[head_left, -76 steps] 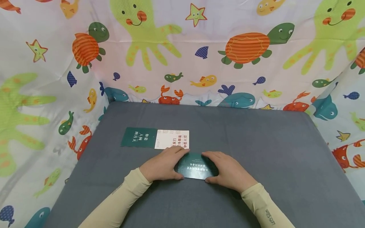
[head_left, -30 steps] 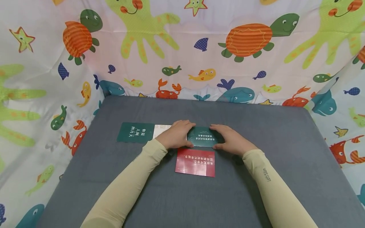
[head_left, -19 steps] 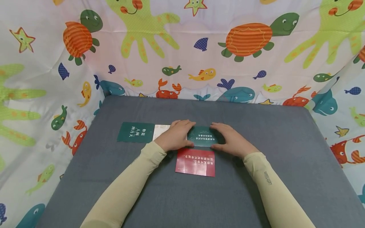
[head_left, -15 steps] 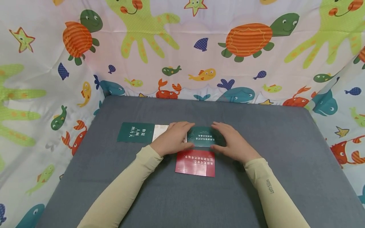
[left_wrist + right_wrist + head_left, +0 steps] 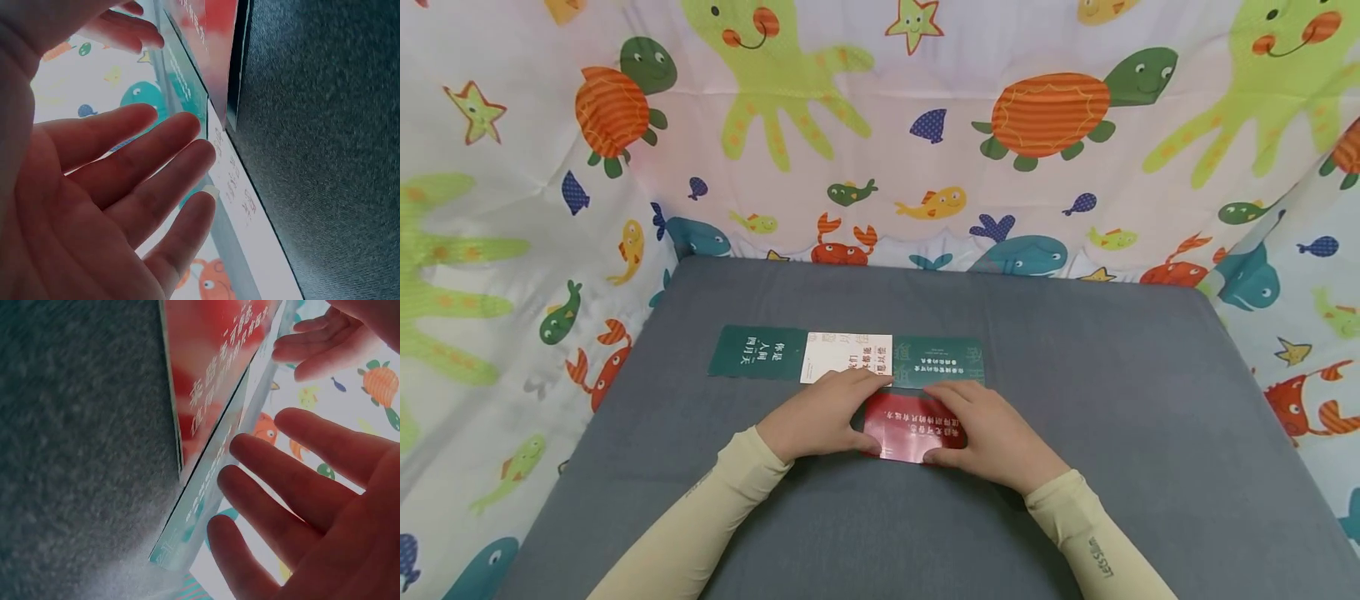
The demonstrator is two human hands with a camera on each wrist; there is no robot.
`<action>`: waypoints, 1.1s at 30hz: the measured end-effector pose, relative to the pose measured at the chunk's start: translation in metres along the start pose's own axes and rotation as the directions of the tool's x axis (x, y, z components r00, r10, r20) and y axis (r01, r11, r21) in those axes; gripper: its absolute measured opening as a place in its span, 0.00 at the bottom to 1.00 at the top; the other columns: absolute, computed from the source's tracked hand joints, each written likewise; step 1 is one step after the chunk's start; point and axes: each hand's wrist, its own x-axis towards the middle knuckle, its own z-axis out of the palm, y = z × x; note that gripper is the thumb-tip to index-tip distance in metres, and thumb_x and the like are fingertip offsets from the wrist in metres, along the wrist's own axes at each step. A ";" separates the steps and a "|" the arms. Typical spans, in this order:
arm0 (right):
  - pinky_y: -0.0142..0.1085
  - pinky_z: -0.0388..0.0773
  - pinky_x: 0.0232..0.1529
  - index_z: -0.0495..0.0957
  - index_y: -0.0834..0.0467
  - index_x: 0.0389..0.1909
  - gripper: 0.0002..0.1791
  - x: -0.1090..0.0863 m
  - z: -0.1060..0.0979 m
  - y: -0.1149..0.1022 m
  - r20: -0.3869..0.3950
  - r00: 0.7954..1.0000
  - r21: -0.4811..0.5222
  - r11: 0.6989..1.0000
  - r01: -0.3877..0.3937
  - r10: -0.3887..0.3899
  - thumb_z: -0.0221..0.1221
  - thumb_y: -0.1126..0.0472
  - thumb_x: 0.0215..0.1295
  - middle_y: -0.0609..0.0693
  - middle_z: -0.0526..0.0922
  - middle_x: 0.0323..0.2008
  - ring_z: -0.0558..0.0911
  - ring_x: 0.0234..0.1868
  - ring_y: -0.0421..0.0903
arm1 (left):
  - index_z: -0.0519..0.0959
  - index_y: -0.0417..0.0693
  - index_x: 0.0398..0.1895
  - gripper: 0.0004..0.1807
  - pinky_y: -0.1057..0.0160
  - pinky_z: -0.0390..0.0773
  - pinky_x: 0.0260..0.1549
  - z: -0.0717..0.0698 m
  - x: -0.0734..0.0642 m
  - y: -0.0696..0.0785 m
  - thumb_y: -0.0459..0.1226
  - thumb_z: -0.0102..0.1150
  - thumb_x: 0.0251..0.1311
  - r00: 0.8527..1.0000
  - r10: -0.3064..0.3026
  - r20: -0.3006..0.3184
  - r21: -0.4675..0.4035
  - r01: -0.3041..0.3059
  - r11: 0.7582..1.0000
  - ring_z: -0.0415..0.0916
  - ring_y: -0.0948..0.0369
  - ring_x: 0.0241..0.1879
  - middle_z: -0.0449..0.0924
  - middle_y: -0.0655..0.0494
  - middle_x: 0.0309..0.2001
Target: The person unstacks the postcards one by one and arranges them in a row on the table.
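A red card (image 5: 910, 425) with white lettering lies nearest the person on the grey table, and a second edge shows under it in the right wrist view. My left hand (image 5: 827, 417) is at its left side, thumb at the near left corner, fingers spread loosely over the white card's near edge. At the right side is my right hand (image 5: 988, 433), thumb by the near edge and fingertips by the far one. In the wrist views the fingers of both are extended and apart. Beyond lie a green card (image 5: 756, 352), a white card (image 5: 831, 354) and another green card (image 5: 938, 354), side by side.
The grey cloth-covered table (image 5: 1097, 400) extends to both sides of the cards. Behind and beside it hangs a white curtain (image 5: 955, 50) printed with sea animals. Cream sleeves (image 5: 700, 517) cover both forearms.
Earlier both hands held the right-hand green card over the red one, then set it beside the white card. They have let go of it and drawn back to the red card.
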 end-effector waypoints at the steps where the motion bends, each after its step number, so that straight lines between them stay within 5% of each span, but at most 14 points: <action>1: 0.57 0.79 0.71 0.74 0.49 0.77 0.51 0.000 0.001 0.000 0.006 1.000 0.001 1.000 0.001 -0.001 0.80 0.37 0.52 0.49 0.80 0.71 0.79 0.72 0.54 | 0.71 0.51 0.80 0.53 0.47 0.72 0.76 0.001 -0.001 0.000 0.58 0.82 0.52 1.000 0.005 0.002 0.005 -0.005 1.000 0.74 0.54 0.73 0.78 0.56 0.73; 33: 0.57 0.77 0.72 0.74 0.47 0.77 0.54 -0.001 0.002 -0.006 0.078 0.995 -0.014 0.998 -0.067 0.068 0.83 0.41 0.47 0.47 0.81 0.70 0.79 0.70 0.53 | 0.72 0.52 0.79 0.53 0.49 0.75 0.73 0.009 0.000 0.006 0.57 0.84 0.51 0.999 0.043 0.029 0.098 -0.046 0.994 0.75 0.53 0.69 0.79 0.53 0.71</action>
